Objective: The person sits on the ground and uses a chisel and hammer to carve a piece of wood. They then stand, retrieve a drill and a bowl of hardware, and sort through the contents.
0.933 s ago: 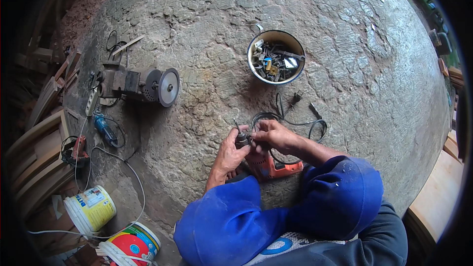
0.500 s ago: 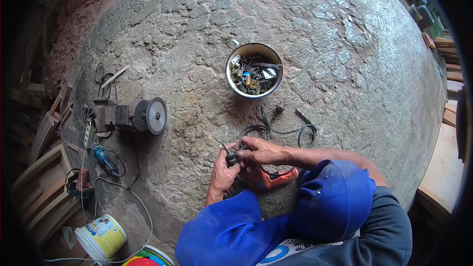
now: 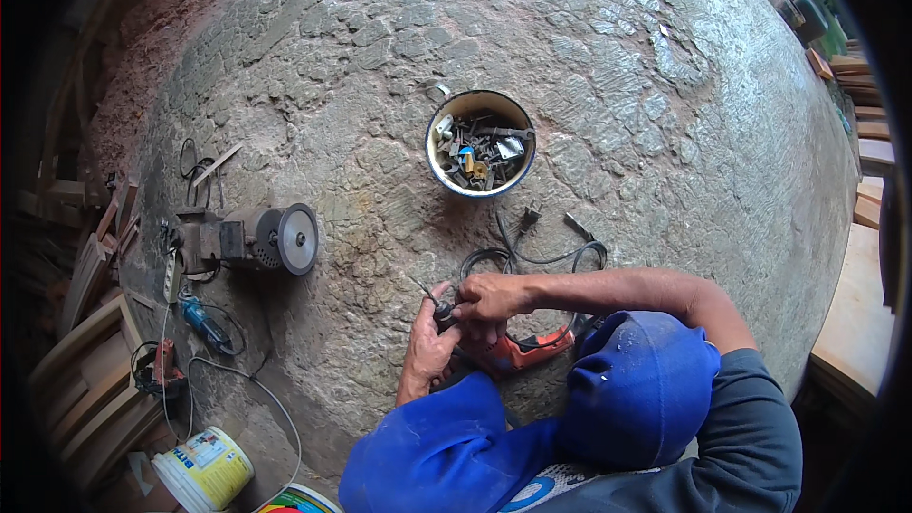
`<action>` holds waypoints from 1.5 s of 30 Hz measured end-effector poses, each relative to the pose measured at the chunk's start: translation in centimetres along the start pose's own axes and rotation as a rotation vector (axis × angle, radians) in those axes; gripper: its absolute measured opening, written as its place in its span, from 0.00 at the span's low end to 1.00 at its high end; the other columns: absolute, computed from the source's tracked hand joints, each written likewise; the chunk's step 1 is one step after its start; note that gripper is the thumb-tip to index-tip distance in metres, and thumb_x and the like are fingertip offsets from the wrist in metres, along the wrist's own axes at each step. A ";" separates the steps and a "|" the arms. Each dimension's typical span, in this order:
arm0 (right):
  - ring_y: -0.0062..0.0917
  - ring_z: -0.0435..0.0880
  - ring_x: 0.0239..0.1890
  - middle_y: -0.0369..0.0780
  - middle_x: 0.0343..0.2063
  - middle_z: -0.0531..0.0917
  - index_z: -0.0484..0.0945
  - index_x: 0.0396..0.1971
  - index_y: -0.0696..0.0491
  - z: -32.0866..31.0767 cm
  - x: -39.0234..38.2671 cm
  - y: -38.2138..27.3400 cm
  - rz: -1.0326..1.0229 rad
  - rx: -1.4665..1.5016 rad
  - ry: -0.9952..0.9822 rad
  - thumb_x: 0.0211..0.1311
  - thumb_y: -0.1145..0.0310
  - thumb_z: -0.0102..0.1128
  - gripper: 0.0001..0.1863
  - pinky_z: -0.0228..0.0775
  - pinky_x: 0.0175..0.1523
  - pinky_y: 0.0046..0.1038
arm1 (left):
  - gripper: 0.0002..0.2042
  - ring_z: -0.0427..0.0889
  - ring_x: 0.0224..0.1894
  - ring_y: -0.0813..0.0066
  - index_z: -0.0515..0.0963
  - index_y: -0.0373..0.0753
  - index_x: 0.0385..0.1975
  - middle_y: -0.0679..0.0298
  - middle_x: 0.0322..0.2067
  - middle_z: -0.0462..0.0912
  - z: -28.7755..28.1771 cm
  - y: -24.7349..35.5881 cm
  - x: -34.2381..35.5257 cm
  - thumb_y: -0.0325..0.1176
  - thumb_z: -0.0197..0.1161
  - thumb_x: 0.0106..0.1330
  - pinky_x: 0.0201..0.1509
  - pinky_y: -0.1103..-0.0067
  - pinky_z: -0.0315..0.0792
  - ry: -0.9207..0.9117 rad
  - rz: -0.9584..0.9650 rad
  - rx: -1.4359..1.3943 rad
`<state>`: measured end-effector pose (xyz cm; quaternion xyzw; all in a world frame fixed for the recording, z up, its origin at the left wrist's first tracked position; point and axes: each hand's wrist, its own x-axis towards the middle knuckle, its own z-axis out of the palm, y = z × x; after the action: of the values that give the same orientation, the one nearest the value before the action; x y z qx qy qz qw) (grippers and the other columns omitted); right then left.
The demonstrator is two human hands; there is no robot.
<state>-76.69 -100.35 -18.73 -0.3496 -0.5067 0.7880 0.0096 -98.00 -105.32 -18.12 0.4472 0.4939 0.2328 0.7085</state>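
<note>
An orange power drill [image 3: 534, 350] lies across my lap, between my knees, with its nose toward the left. My left hand [image 3: 427, 350] is wrapped round the drill's dark chuck [image 3: 444, 313], the thumb along its side. A thin drill bit [image 3: 423, 289] sticks out of the chuck, up and to the left. My right hand [image 3: 496, 298] is closed against the chuck's right side, fingers curled down. What its fingers pinch is hidden beneath them. The drill's black cord [image 3: 483, 256] lies coiled just beyond my right hand.
An enamel pot [image 3: 480, 192] of metal bits stands ahead. To the left are a motor with a grinding disc [image 3: 297, 239], a blue power tool [image 3: 205, 323] and a yellow-white bucket [image 3: 214, 470]. The cord's plug [image 3: 530, 218] lies on rough ground. Wood boards [image 3: 860, 309] are stacked at right.
My right hand has turned over at the chuck, from fingers reaching along it to a closed grip with the knuckles up. My left hand stays round the chuck. The view has shifted slightly.
</note>
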 end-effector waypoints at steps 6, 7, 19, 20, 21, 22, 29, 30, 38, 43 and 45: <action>0.48 0.86 0.31 0.49 0.26 0.84 0.78 0.34 0.60 -0.9 2.9 2.6 -0.655 -0.729 0.078 0.69 0.55 0.58 0.19 0.77 0.37 0.48 | 0.36 0.84 0.53 0.70 0.56 0.36 0.74 0.54 0.51 0.83 -0.1 -1.1 -0.3 0.16 0.60 0.66 0.57 0.75 0.78 -0.016 0.017 -0.074; 0.49 0.86 0.30 0.48 0.27 0.84 0.78 0.35 0.60 -0.7 3.0 2.9 -0.613 -0.758 0.133 0.68 0.56 0.59 0.18 0.77 0.36 0.47 | 0.36 0.84 0.54 0.70 0.56 0.36 0.74 0.54 0.52 0.83 -0.2 -1.2 -0.3 0.16 0.60 0.66 0.57 0.75 0.78 -0.015 0.003 -0.087; 0.33 0.88 0.36 0.45 0.36 0.87 0.79 0.42 0.55 -0.2 -0.4 1.6 -0.635 -1.195 0.672 0.68 0.58 0.57 0.15 0.78 0.37 0.41 | 0.34 0.80 0.56 0.73 0.53 0.37 0.78 0.57 0.53 0.80 -0.8 -0.8 0.2 0.19 0.56 0.72 0.63 0.76 0.73 -0.041 0.031 -0.118; 0.33 0.88 0.35 0.45 0.35 0.87 0.79 0.42 0.56 -0.1 -0.5 1.5 -0.490 -0.994 0.643 0.70 0.57 0.57 0.15 0.78 0.37 0.41 | 0.35 0.80 0.55 0.73 0.53 0.37 0.78 0.59 0.52 0.80 -0.8 -0.8 0.1 0.19 0.56 0.72 0.63 0.76 0.73 -0.036 0.012 -0.112; 0.34 0.88 0.34 0.45 0.35 0.87 0.79 0.41 0.57 -0.2 -0.7 1.3 -0.299 -0.800 0.532 0.72 0.57 0.56 0.16 0.78 0.37 0.41 | 0.35 0.80 0.53 0.74 0.53 0.37 0.78 0.60 0.51 0.80 -0.9 -0.9 0.1 0.19 0.56 0.72 0.62 0.77 0.73 -0.008 -0.066 -0.093; 0.36 0.88 0.32 0.46 0.33 0.87 0.79 0.42 0.60 -0.3 -0.8 1.1 -0.232 -0.694 0.452 0.76 0.56 0.54 0.19 0.79 0.38 0.40 | 0.34 0.80 0.53 0.74 0.53 0.37 0.77 0.60 0.50 0.80 -0.9 -0.9 0.2 0.19 0.56 0.71 0.62 0.77 0.73 -0.032 -0.011 -0.111; 0.21 0.85 0.27 0.37 0.32 0.87 0.83 0.41 0.58 0.3 -1.4 0.3 0.079 0.178 0.106 0.79 0.55 0.52 0.20 0.75 0.29 0.25 | 0.35 0.81 0.48 0.75 0.56 0.37 0.76 0.62 0.45 0.80 -0.8 -0.7 0.0 0.19 0.59 0.70 0.57 0.75 0.76 -0.025 0.006 -0.119; 0.19 0.85 0.26 0.36 0.31 0.87 0.84 0.41 0.57 0.2 -1.2 0.3 0.112 0.232 0.099 0.79 0.55 0.53 0.19 0.75 0.28 0.23 | 0.35 0.81 0.48 0.76 0.56 0.37 0.76 0.62 0.45 0.80 -0.7 -0.6 -0.1 0.18 0.59 0.69 0.57 0.75 0.76 -0.025 -0.007 -0.114; 0.21 0.84 0.19 0.39 0.28 0.88 0.84 0.40 0.59 -1.0 0.4 1.9 0.157 0.477 -0.030 0.78 0.58 0.54 0.18 0.75 0.22 0.24 | 0.35 0.80 0.47 0.78 0.58 0.39 0.76 0.63 0.46 0.80 -1.1 -0.1 -0.4 0.18 0.60 0.68 0.56 0.77 0.77 -0.059 -0.044 -0.087; 0.24 0.84 0.18 0.41 0.28 0.88 0.82 0.39 0.60 -0.7 -0.1 1.6 0.173 0.594 -0.006 0.78 0.59 0.55 0.18 0.75 0.21 0.24 | 0.36 0.80 0.48 0.77 0.57 0.39 0.77 0.63 0.47 0.80 -1.0 0.2 -0.2 0.17 0.59 0.68 0.57 0.77 0.76 -0.088 0.005 -0.078; 0.26 0.85 0.19 0.42 0.27 0.88 0.80 0.38 0.60 -0.2 -0.4 1.1 0.163 0.529 0.001 0.78 0.59 0.55 0.17 0.77 0.21 0.25 | 0.36 0.80 0.49 0.77 0.57 0.39 0.77 0.63 0.48 0.81 -0.9 0.4 0.0 0.17 0.59 0.68 0.58 0.78 0.75 -0.104 0.009 -0.059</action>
<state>-75.93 -100.82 -19.42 -0.3750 -0.2537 0.8908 0.0376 -98.80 -104.74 -17.92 0.4396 0.4474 0.2271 0.7450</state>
